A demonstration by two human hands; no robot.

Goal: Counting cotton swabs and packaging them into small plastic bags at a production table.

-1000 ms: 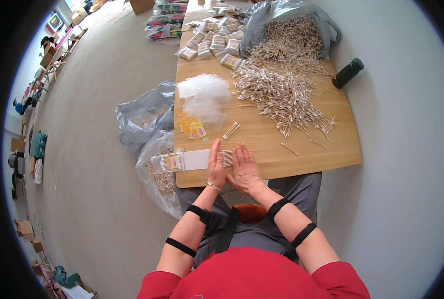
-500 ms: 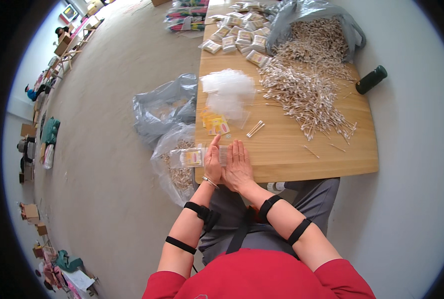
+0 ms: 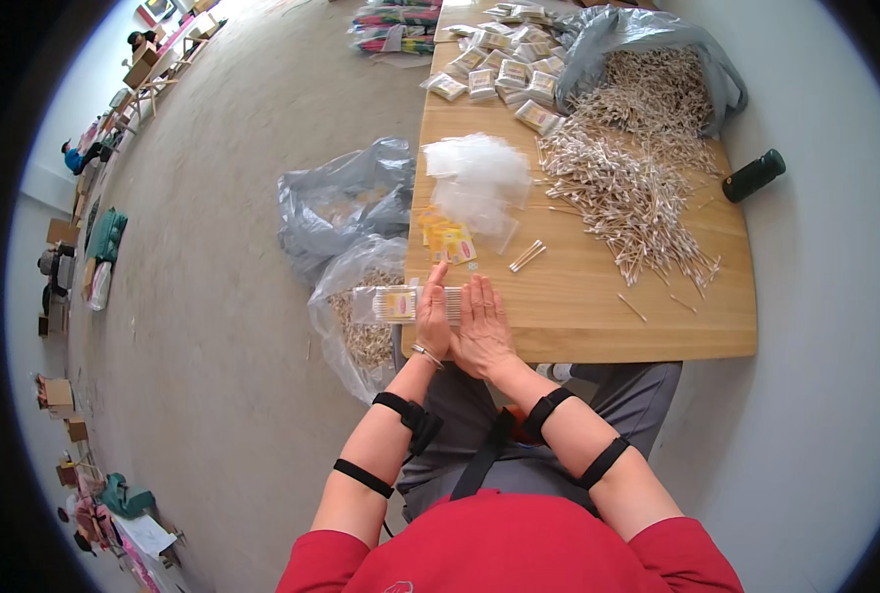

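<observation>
At the table's near left corner, my left hand (image 3: 434, 314) stands on its edge with straight fingers. It crosses a flat clear plastic bag (image 3: 364, 304) that holds a row of cotton swabs and a yellow-and-white card (image 3: 395, 303). Part of the bag sticks out past the table's left edge. My right hand (image 3: 484, 331) lies palm down beside it, fingers stretched, over the swab ends (image 3: 453, 304) showing between the hands. The heels of both hands meet. Just beyond are a few loose swabs (image 3: 527, 256), yellow cards (image 3: 448, 239) and a stack of clear empty bags (image 3: 475, 178).
A big heap of swabs (image 3: 628, 188) spills from a grey plastic bag (image 3: 732, 84) across the wooden table (image 3: 578, 331). Filled packets (image 3: 512, 72) pile up at the far left. A dark green bottle (image 3: 754, 176) stands by the wall. Bags with swabs (image 3: 366, 331) sit left of the table.
The whole view has shifted slightly, so the table appears farther right. Both hands keep nearly the same pose over the bag and swabs.
</observation>
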